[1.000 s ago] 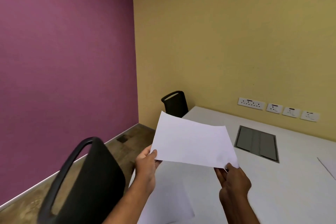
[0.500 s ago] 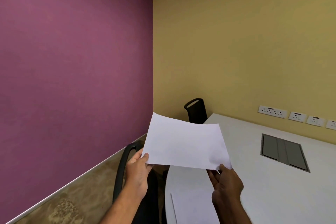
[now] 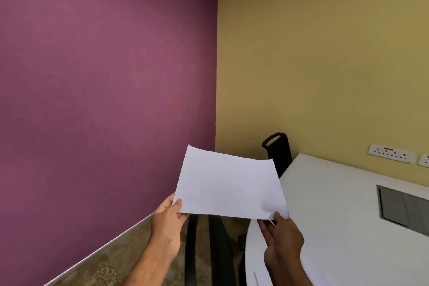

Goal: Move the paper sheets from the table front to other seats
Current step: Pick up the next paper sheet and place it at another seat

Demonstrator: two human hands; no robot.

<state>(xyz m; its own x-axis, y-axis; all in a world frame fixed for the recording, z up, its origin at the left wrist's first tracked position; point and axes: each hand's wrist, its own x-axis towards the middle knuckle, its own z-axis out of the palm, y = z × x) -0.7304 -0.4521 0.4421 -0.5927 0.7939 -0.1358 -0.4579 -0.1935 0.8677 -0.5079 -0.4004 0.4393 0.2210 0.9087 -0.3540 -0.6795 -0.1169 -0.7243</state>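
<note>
- I hold one white paper sheet (image 3: 228,184) up in the air with both hands, out past the rounded edge of the white table (image 3: 343,220), over the gap between the table and the purple wall (image 3: 104,88).
- My left hand (image 3: 168,223) pinches the sheet's near left corner, thumb on top and fingers closed under it.
- My right hand (image 3: 282,237) pinches the near right corner the same way, thumb tip on the upper face, fingers closed beneath.
- The sheet lies nearly flat, tilted slightly up at its far edge, with a mild curl.
- Below the sheet, a black chair back (image 3: 204,251) stands just beside the table edge.
- A second black chair (image 3: 278,153) stands at the far table end, against the yellow wall (image 3: 325,65).
- A grey cable hatch (image 3: 404,206) is set into the table top to my right.
- White sockets (image 3: 391,153) are mounted on the yellow wall above the table.
- Another paper edge (image 3: 256,278) shows on the table by my right forearm.
</note>
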